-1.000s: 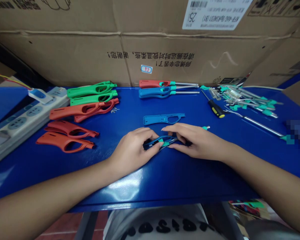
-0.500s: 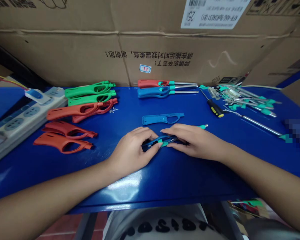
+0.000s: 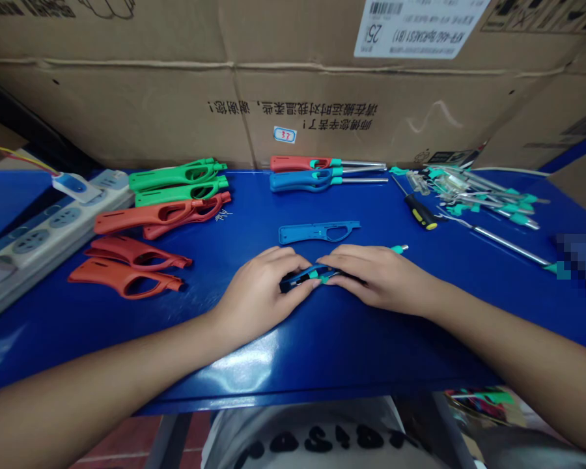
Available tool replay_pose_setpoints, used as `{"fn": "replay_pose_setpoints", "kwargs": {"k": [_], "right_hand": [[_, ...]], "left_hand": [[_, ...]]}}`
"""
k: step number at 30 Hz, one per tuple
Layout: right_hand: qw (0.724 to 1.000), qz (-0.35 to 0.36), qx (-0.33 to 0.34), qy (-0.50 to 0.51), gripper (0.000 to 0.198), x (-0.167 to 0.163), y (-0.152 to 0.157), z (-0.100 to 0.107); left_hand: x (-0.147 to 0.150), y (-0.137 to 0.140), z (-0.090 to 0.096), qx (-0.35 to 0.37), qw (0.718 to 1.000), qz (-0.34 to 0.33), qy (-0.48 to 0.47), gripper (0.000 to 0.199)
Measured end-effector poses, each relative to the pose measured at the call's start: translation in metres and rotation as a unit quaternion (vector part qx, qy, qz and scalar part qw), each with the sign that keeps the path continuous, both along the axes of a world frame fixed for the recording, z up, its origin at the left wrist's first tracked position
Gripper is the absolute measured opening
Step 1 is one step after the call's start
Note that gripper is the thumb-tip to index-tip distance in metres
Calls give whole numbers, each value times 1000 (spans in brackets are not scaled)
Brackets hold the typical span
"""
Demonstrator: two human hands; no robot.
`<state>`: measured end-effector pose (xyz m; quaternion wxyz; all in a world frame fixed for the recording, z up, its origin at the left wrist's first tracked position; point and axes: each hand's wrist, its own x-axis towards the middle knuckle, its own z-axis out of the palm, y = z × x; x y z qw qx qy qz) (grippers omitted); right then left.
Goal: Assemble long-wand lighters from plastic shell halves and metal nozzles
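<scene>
Between my hands, low over the blue table, is a blue lighter casing (image 3: 315,270) with teal parts in it. My left hand (image 3: 264,286) is closed round its handle end, thumb at the teal trigger piece. My right hand (image 3: 376,277) pinches the other end; a metal tube with a teal tip (image 3: 399,249) sticks out beyond its knuckles. Most of the casing is hidden by my fingers. Just behind my hands lies a second blue casing half (image 3: 300,233), flat on the table.
Green casings (image 3: 176,192) and red casings (image 3: 122,277) lie left, beside a power strip (image 3: 53,228). Assembled lighters (image 3: 300,181) rest at the back before a cardboard box (image 3: 166,111). To the right are a screwdriver (image 3: 420,212), a pile of metal tubes (image 3: 488,195) and a single tube (image 3: 510,246).
My right hand's fingers have shifted slightly along the casing, and a bit more of its blue edge shows. My left hand keeps its grip. The other things stay where they were.
</scene>
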<state>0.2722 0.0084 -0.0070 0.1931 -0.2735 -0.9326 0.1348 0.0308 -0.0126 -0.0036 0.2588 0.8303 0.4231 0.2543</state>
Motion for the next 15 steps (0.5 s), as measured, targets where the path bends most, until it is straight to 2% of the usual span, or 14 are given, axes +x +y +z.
{"fn": "replay_pose_setpoints", "kwargs": {"k": [5,8,15], "right_hand": [[1000,-27,-11,-7,36,1,1,5],[1000,-25,-11,-4,25,3,2,11],[992,-12,109,-56,22,4,3,14]], "left_hand": [[1,0,3,-42,998,43,-10,15],[0,4,7,-69,995,65,-29,19],[-5,8,8,-211,972,74,-68,34]]}}
